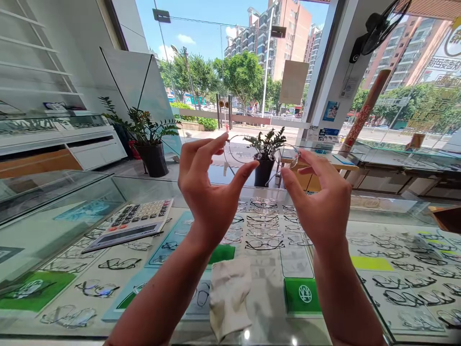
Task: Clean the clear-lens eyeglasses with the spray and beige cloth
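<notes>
A pair of thin-rimmed eyeglasses [236, 150] is held up in front of me, above the glass counter, against the bright window. My left hand [209, 187] has its index fingertip at the left end of the frame, with the thumb below the rim. On the other side, the fingers and thumb of my right hand [319, 202] grip the right end of the frame. The temples point down and partly hide behind the fingers. A crumpled pale cloth [230, 298] lies on the counter top between my forearms.
The glass display counter [264, 293] holds rows of eyeglasses [264, 244]. A large calculator [133, 223] rests at left. Green cards [301, 295] lie in the case. Potted plants [153, 158] stand beyond, near the glass doors; a wall fan [378, 29] hangs upper right.
</notes>
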The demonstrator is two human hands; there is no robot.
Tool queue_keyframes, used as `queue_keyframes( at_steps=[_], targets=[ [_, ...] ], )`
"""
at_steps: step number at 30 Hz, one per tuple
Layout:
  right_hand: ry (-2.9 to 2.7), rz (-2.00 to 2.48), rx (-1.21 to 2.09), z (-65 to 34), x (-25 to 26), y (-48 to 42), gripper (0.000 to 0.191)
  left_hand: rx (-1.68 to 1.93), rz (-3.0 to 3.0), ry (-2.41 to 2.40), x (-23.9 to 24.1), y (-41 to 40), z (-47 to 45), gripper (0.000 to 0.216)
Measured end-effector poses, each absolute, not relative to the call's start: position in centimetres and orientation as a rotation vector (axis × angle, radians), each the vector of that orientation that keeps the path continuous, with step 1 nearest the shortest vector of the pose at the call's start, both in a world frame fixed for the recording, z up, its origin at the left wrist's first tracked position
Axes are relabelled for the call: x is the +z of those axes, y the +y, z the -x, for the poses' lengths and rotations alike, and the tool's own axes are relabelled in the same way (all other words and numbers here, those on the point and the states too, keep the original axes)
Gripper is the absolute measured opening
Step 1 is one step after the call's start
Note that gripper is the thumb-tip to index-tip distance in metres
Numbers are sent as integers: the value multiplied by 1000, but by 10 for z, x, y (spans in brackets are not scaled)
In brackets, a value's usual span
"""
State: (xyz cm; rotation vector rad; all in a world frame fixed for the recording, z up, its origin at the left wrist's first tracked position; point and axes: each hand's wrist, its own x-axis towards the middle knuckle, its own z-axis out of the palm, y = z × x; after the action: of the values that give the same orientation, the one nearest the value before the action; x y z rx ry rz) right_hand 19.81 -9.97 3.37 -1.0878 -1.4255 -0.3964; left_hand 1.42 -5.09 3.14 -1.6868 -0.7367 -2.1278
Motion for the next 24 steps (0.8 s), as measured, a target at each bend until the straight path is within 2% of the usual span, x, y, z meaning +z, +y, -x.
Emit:
queue_keyframes(
  at_steps=[17, 24],
  targets=[
    [-1457, 1100, -364, -199, 31, -96, 43, -2127, 1703, -713, 29, -52, -13, 59],
    [-1349, 960, -450, -194, 31, -97, 40, -2178, 1765, -748, 31, -51, -13, 51]
  ],
)
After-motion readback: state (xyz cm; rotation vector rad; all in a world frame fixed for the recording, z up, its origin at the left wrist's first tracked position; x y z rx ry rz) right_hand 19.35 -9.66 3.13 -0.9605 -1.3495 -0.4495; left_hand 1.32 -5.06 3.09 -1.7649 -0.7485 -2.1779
